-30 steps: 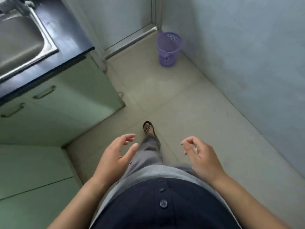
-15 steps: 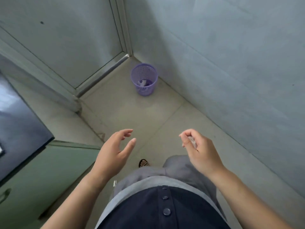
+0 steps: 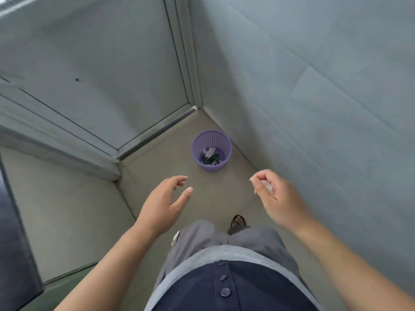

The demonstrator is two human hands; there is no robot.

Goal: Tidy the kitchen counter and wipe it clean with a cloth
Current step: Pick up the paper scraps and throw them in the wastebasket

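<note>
Soft, even daylight fills my view, cool and slightly blue, with no hard shadows anywhere. Around the purple bin [image 3: 211, 151] the floor is evenly lit; only a faint shade sits just beside its base. Above and left of the bin a bright strip glares at the top corner. The wide lens bends the wall lines right of the bin and the door frame left of it. My right hand [image 3: 279, 196] looks slightly smeared, and the dark surface [image 3: 15, 254] far left of the bin is blurred

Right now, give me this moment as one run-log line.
phase: walking to bin | right hand: pinching small pale scrap | left hand: open, empty | bin: purple, floor corner, holds trash | cloth: not in view
</note>
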